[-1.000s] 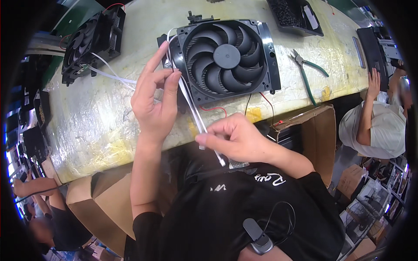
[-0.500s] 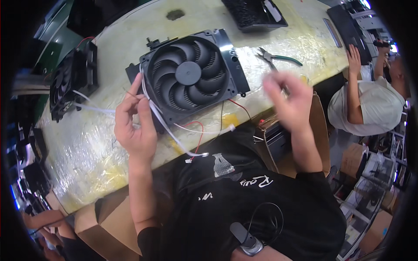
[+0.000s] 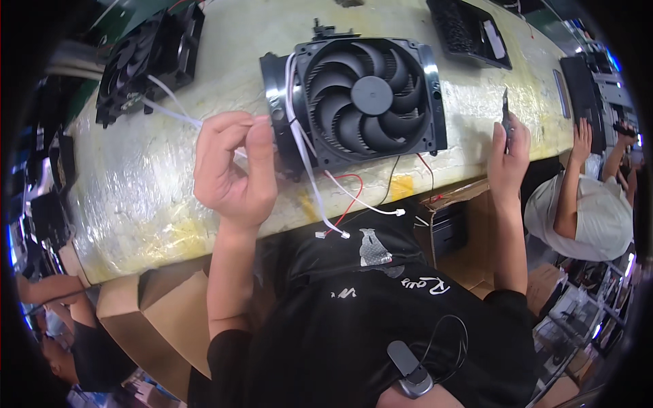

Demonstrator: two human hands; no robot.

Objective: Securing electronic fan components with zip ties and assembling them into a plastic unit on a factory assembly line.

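Note:
A black cooling fan [image 3: 371, 95] on a dark bracketed frame lies in front of me on the table. White cables [image 3: 296, 132] run down its left side, gathered by a small dark tie. Their loose ends, with white connectors [image 3: 400, 213], and a red wire [image 3: 357, 190] hang over the near edge. My left hand [image 3: 235, 170] is closed in a pinch beside the fan's left side; what the fingertips hold is too small to make out. To the right of the fan, my right hand [image 3: 510, 156] grips a pair of cutting pliers [image 3: 505, 109], jaws pointing away from me.
Another fan unit [image 3: 146, 61] with white cables stands at the far left. A black tray [image 3: 469, 34] lies at the back right. Open cardboard boxes [image 3: 160, 326] sit below the near edge. A co-worker in a pale shirt [image 3: 575, 211] rests a hand at the table's right end.
My right hand has picked up the cutting pliers from the table. My left hand has come off the cables into a pinch beside them. The view has shifted, so the fan appears further right.

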